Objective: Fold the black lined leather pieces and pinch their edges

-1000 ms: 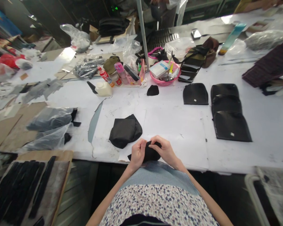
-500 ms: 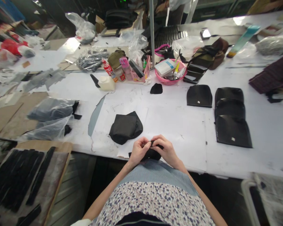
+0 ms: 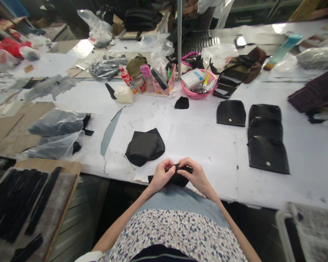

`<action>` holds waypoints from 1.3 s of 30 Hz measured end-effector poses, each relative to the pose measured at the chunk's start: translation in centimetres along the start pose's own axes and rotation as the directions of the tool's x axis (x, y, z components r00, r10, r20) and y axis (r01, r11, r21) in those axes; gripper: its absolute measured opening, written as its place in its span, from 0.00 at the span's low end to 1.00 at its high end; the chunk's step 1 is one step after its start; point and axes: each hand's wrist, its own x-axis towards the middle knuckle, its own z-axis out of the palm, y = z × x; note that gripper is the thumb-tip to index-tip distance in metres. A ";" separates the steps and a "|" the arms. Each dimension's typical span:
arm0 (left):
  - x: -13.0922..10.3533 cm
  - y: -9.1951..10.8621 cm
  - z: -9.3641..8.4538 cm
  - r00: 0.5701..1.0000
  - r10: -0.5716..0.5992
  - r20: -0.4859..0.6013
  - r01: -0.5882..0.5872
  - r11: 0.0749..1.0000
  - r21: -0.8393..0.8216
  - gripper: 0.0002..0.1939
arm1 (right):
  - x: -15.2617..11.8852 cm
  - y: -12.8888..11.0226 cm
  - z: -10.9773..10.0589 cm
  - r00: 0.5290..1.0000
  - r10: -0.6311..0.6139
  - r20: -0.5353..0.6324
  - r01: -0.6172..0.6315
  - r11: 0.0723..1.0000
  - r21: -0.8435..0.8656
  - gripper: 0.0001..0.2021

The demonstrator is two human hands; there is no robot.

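Note:
At the table's near edge, both of my hands pinch a black fabric piece (image 3: 177,179) close against my apron. My left hand (image 3: 163,174) has its thumb and fingers closed on the upper edge of the piece. Beside it, my right hand (image 3: 192,171) grips the same edge, fingertips almost touching the left ones. The fingers partly cover the piece, so its full shape is hidden. Just beyond my left hand lies a folded stack of black fabric (image 3: 144,147). Farther off is a small black scrap (image 3: 182,103).
Flat black pieces (image 3: 268,154) overlap in a column on the right, with a single black piece (image 3: 231,113) beside them. A pink basket (image 3: 198,95), a cream bottle (image 3: 124,95) and a metal pole (image 3: 179,40) stand at the back. Bagged pieces (image 3: 54,125) lie left.
My right hand's fingers have shifted slightly along the edge of the black fabric piece. Both hands keep their hold. The whole view has tilted a little.

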 end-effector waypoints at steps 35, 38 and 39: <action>-0.3 0.7 1.0 0.998 -0.009 0.058 0.004 0.997 0.077 0.08 | 0.3 -0.7 -0.5 0.955 0.290 0.061 -0.297 0.934 0.200 0.10; -0.4 0.6 1.2 0.997 -0.014 0.072 0.009 0.998 0.068 0.07 | 0.4 -0.4 0.0 0.953 0.304 0.024 -0.302 0.933 0.196 0.10; -0.3 0.6 1.2 0.997 -0.019 0.076 0.014 0.998 0.058 0.07 | 0.4 -0.3 0.0 0.951 0.308 0.021 -0.306 0.931 0.197 0.09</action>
